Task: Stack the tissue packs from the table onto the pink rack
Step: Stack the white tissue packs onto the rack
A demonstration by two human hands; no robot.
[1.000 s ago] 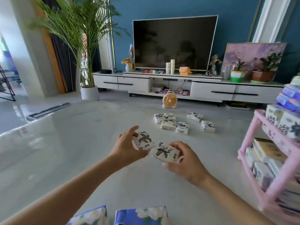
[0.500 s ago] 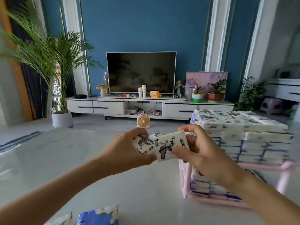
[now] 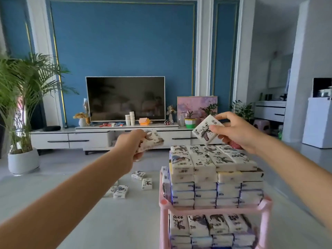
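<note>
My right hand (image 3: pixel 233 133) pinches a white tissue pack with a dark plant print (image 3: pixel 204 131), tilted just above the back of the tall pile of packs (image 3: pixel 213 169) on the pink rack (image 3: pixel 213 210). My left hand (image 3: pixel 133 146) grips a second printed pack (image 3: pixel 152 141) in the air to the left of the pile. Several more packs (image 3: pixel 133 184) lie loose on the pale table (image 3: pixel 89 203) beyond my left forearm. The rack's lower shelf also holds rows of packs (image 3: pixel 206 226).
Behind the table stand a white TV cabinet (image 3: pixel 75 139) with a dark television (image 3: pixel 125 98), paper cups and small plants. A tall palm in a white pot (image 3: pixel 23 159) is at the left. A white cabinet (image 3: pixel 318 123) is at the far right.
Both hands rose and separated, each carrying its pack; the right moved over the rack's pile, the left went to the pile's left. The view lifted and turned right, and the rack shows in full.
</note>
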